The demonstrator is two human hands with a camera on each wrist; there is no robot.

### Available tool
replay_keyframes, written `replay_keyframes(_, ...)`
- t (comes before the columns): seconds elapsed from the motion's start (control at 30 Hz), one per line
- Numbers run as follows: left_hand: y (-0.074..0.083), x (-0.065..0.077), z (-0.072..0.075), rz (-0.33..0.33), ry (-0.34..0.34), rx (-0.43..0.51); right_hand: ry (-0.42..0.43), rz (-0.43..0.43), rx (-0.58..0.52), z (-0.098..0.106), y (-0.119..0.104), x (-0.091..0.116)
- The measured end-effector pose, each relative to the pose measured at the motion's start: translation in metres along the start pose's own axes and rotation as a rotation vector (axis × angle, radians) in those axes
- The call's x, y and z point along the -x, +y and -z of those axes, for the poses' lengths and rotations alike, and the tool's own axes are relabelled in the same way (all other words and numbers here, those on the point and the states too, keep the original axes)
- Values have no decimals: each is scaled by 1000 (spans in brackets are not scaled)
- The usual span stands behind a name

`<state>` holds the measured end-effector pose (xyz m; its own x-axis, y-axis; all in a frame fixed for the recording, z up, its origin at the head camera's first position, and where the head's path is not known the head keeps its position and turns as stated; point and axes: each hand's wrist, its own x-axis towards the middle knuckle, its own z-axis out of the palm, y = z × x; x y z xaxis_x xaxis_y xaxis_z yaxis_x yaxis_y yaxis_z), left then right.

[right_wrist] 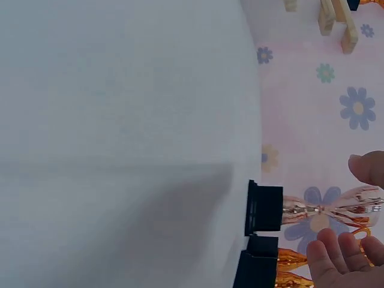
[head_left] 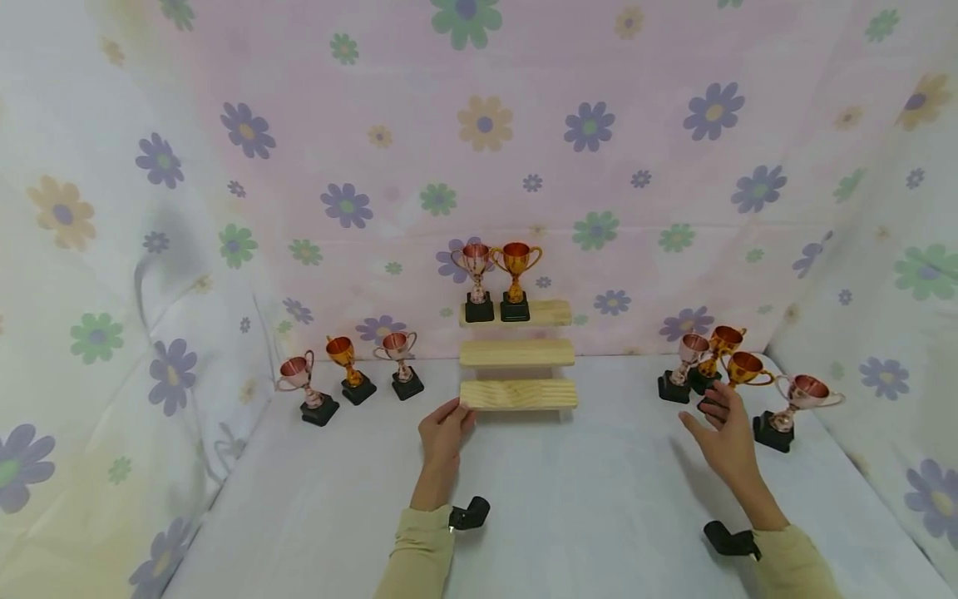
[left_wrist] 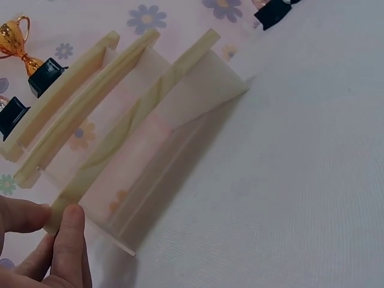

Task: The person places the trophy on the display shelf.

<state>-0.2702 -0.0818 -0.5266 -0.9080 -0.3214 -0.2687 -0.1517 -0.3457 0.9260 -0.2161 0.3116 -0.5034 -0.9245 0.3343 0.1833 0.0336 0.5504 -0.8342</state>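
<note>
My left hand (head_left: 441,437) pinches the left end of the lowest board of a three-step wooden display stand (head_left: 518,395), thumb and fingers on its two faces in the left wrist view. A rose-gold trophy cup (head_left: 476,262) and a gold trophy cup (head_left: 516,259) stand on the top step. On the right, my right hand (head_left: 726,441) is among several trophies, thumb and fingers apart. Its fingertips overlap a gold trophy (head_left: 745,367) in the head view. Close by are a rose-gold trophy (right_wrist: 300,209), another gold trophy (head_left: 727,339) behind, and a rose-gold trophy (head_left: 804,393) at the far right.
Left of the stand, two rose-gold trophies (head_left: 298,374) and a gold trophy (head_left: 342,353) stand on the white tabletop (head_left: 569,516). Flower-print cloth (head_left: 524,150) hangs behind and at both sides.
</note>
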Motion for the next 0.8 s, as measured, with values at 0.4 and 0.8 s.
replay_keyframes(0.4,0,1,-2,-18,37,13,33,48,23,-4,-10,-16)
replay_keyframes(0.8,1,2,-2,-76,26,-11,91,41,-26,-18,-13,-28)
